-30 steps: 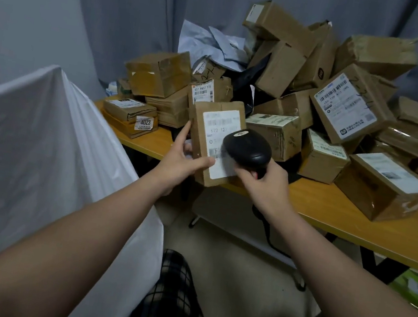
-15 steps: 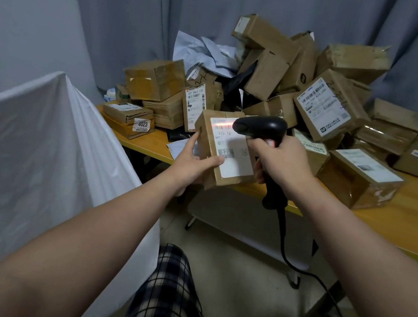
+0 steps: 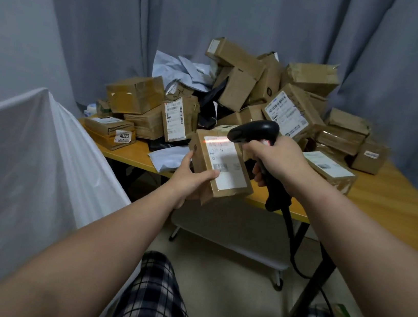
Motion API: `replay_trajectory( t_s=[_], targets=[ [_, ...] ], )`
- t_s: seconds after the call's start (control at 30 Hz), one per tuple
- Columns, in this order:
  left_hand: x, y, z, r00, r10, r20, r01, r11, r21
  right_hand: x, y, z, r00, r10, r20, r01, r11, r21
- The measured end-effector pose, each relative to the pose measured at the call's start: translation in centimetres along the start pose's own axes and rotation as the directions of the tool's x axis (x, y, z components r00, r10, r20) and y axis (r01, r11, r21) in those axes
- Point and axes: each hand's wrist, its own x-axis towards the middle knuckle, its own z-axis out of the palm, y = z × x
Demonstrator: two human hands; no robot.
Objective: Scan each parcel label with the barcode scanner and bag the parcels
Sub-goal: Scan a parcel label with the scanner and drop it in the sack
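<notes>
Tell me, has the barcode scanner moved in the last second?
Yes. The barcode scanner in the right hand has risen and shifted right, closer to the big labelled box behind it.

Brown parcel (image 3: 221, 170), black scanner (image 3: 255, 132), red beam (image 3: 217, 140), grey curtain (image 3: 169, 13).
</notes>
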Motion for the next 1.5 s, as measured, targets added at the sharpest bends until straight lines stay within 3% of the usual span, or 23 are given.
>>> replay_trajectory(
  t_s=[0.4, 0.57, 0.73, 0.97, 1.1, 1.17, 1.23, 1.3, 1.37, 1.5],
  targets=[
    [-1.7, 0.4, 0.0, 0.998, 0.067, -0.009, -0.067, 0.998, -0.020, -0.7, -0.9, 0.8, 0.999, 0.001, 0.049, -0.002, 1.000, 0.022],
    [-4.6, 0.3, -3.9, 0.982, 0.143, -0.126, -0.152, 0.986, -0.065, -0.6, -2.5, 5.1, 0.986, -0.042, 0.162, 0.031, 0.997, 0.073],
    [-7.3, -2.4, -9.9, 0.931, 0.142, -0.335, -0.179, 0.980, -0.081, -0.3, -3.6, 12.2, 0.937, -0.077, 0.342, 0.027, 0.988, 0.150],
    [-10.1, -9.1, -18.4, 0.793, -0.016, -0.609, -0.044, 0.996, -0.083, -0.6, -2.5, 24.0, 0.814, 0.007, 0.581, -0.086, 0.990, 0.110],
    [-9.6, -12.7, -23.1, 0.723, -0.098, -0.683, 0.185, 0.981, 0.054, -0.1, -0.5, 29.9, 0.726, 0.077, 0.684, -0.148, 0.988, 0.045],
    [-8.7, -13.9, -25.2, 0.720, -0.097, -0.687, 0.396, 0.871, 0.292, 0.2, 0.3, 31.7, 0.710, 0.124, 0.693, -0.132, 0.990, -0.042],
    [-7.0, -15.3, -27.2, 0.740, -0.120, -0.662, 0.555, 0.665, 0.500, 0.9, 1.1, 33.8, 0.703, 0.132, 0.698, -0.098, 0.991, -0.088],
    [-5.1, -17.0, -28.4, 0.773, -0.166, -0.612, 0.597, 0.516, 0.614, 1.6, 2.2, 35.7, 0.698, 0.131, 0.704, -0.071, 0.991, -0.113],
    [-3.6, -19.9, -29.5, 0.781, -0.257, -0.570, 0.618, 0.451, 0.644, 2.2, 3.7, 37.6, 0.687, 0.148, 0.712, -0.054, 0.987, -0.153],
    [-2.3, -27.0, -30.3, 0.729, -0.445, -0.520, 0.658, 0.249, 0.711, 2.4, 7.8, 41.2, 0.641, 0.215, 0.736, -0.040, 0.968, -0.249]
  ],
)
